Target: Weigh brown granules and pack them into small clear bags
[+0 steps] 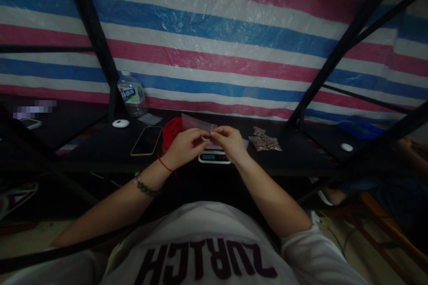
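A clear plastic bag (197,122) is raised over a small white digital scale (214,159). My left hand (185,146) pinches it from the left, thumb and fingers nearly together. My right hand (230,143) closes on it from the right, its fingertips almost meeting the left ones. Whether the bag holds anything I cannot make out. Most of the scale's top is hidden by my hands; only its front edge and display show. Behind my left wrist lies a red bag (171,131). Several small clear packets of brown bits (265,142) are piled right of my right hand.
A phone (147,141) lies left of the red bag. Behind it stand a plastic bottle (132,93) and a flat clear packet (150,119), with a white oval case (121,123) nearby. Black metal posts (100,49) flank the dark table. Another person's arm (413,151) is at far right.
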Tool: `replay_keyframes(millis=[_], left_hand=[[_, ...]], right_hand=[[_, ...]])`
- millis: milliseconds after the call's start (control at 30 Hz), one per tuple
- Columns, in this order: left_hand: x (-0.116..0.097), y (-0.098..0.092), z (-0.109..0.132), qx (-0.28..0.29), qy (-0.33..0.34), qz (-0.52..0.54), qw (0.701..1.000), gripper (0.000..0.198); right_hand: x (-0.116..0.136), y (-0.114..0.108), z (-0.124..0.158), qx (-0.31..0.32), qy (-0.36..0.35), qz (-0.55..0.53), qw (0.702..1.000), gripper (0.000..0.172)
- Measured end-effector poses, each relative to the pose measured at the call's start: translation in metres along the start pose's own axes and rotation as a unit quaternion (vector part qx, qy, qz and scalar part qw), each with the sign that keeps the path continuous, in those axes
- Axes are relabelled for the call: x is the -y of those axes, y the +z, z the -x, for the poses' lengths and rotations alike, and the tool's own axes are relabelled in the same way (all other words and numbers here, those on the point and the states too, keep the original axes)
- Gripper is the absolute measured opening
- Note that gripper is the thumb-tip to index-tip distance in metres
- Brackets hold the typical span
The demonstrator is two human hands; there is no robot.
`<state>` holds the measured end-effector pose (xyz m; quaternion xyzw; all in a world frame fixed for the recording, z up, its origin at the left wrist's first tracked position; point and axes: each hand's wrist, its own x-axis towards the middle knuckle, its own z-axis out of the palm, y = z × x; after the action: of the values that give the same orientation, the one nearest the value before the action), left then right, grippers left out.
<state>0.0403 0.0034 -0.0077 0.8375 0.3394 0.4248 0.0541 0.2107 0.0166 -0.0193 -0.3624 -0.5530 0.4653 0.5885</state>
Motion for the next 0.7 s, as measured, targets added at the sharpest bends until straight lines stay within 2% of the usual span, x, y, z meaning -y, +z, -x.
replay_keyframes(millis=[133, 267, 367, 500, 700], left_hand=[[0.003, 0.007, 0.001, -0.008, -0.025, -0.03, 0.999, 0.016], [0.006, 0.011, 0.003, 0.033, -0.029, -0.051, 0.998, 0.013], [0.007, 0.012, 0.004, 0.068, -0.032, -0.05, 0.996, 0.012], [0.006, 0.01, 0.004, 0.121, -0.022, -0.002, 0.992, 0.022], [0.005, 0.008, 0.004, 0.15, 0.004, 0.068, 0.986, 0.03]], right_hand=[[-0.004, 0.005, 0.008, 0.02, 0.032, 0.017, 0.999, 0.022], [-0.009, 0.0, 0.01, 0.031, 0.022, 0.061, 0.997, 0.021], [-0.01, -0.004, 0.012, 0.053, 0.044, 0.065, 0.996, 0.022], [-0.009, -0.012, 0.014, 0.079, 0.07, 0.091, 0.99, 0.026], [-0.006, -0.02, 0.014, 0.14, 0.034, 0.139, 0.98, 0.027]])
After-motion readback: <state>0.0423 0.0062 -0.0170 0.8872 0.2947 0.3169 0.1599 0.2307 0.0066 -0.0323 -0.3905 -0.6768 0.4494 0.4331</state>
